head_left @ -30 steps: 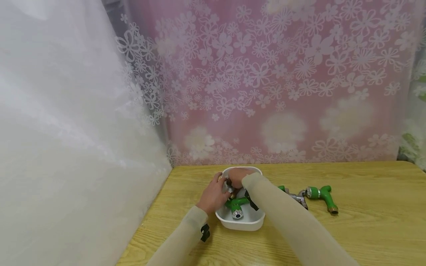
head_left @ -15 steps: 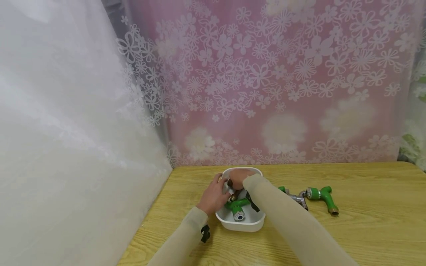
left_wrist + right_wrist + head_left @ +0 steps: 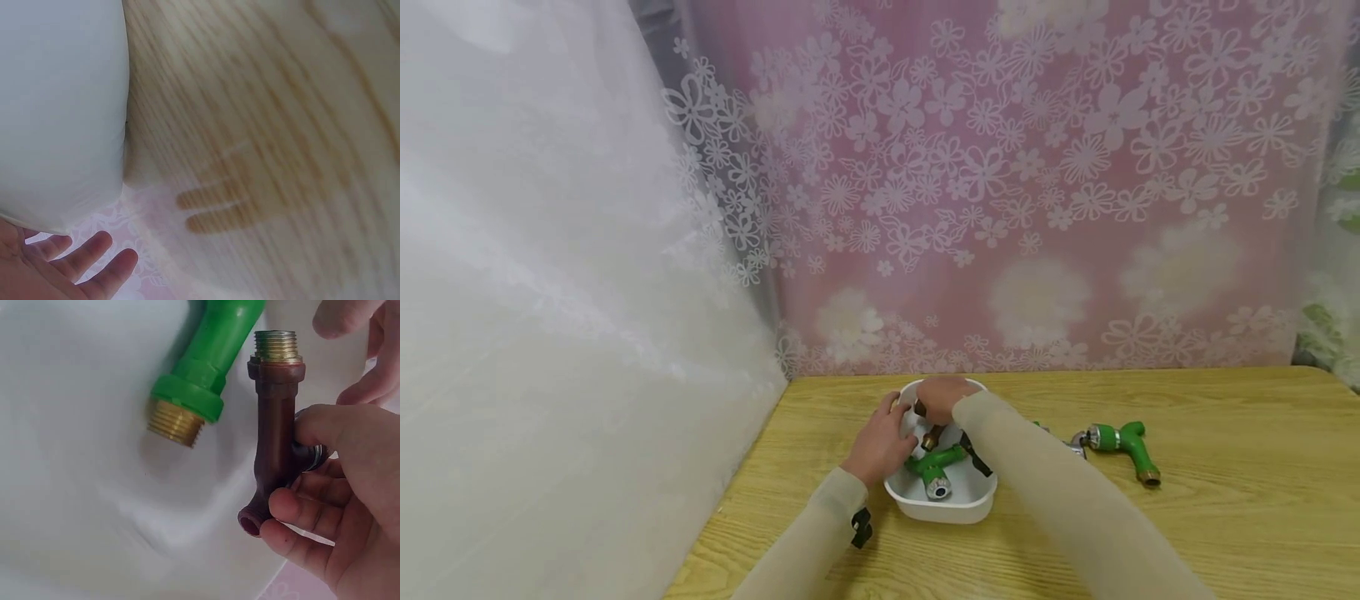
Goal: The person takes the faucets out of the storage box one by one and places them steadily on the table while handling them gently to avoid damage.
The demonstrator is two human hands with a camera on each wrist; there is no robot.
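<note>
Fingers (image 3: pixel 294 509) of the right hand (image 3: pixel 340 506) pinch a brown tap (image 3: pixel 273 434) over the white tub (image 3: pixel 942 508).

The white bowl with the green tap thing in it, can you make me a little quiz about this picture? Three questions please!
1. True or false: the right hand grips a brown tap.
2. What colour is the tap lying in the white bowl?
3. Where is the other green tap? A in the bowl, B on the wooden table to the right of the bowl, C in the left hand.

Key: 1 true; 2 green; 3 B.
</note>
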